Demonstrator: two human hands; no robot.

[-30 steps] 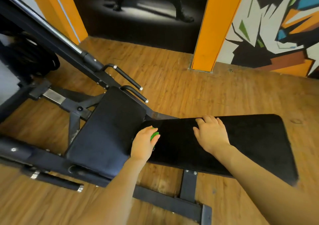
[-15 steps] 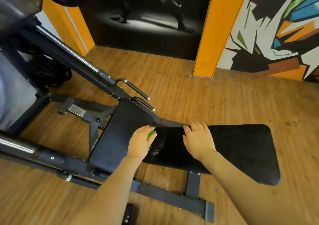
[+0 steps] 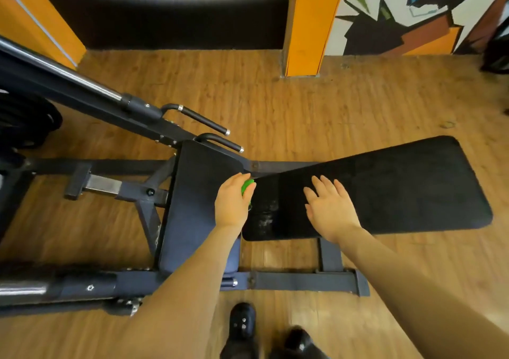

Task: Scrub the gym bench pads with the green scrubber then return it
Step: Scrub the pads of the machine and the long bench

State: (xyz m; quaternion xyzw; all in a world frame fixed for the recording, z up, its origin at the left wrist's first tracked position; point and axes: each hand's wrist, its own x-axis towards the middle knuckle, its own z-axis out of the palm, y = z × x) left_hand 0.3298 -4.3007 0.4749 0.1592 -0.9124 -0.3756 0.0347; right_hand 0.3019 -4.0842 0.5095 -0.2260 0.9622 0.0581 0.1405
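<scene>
We see the left hand [image 3: 232, 204] curled over the green scrubber [image 3: 247, 187], of which only a small green patch shows past the fingers; the hand holds it down at the near-left end of the long black bench pad [image 3: 385, 188], right where that pad meets the shorter, darker seat pad [image 3: 198, 199]. Just below the scrubber we can make out a pale, streaky smear [image 3: 265, 215] on the black surface. The right hand [image 3: 329, 207] lies flat on the long pad, fingers straight and slightly spread, palm down, holding nothing, a little to the right of the left hand and apart from it. Both bare forearms reach in from the bottom edge.

Further out, the long pad runs off to the right and widens toward its far end, carried on a dark steel frame [image 3: 303, 280] whose crossbar lies on the floor in front of us. Behind the seat pad two curved black handles [image 3: 209, 123] stick out, and a long chrome-and-black bar [image 3: 82, 83] slants up to the left. At far left sits a dark round weight plate [image 3: 27, 121]. The wooden floor [image 3: 275, 105] spreads under everything. At the bottom we glimpse two black shoes [image 3: 243, 323]. Along the top stand an orange pillar [image 3: 308, 22] and a wall painted with an angular mural [image 3: 413, 14].
</scene>
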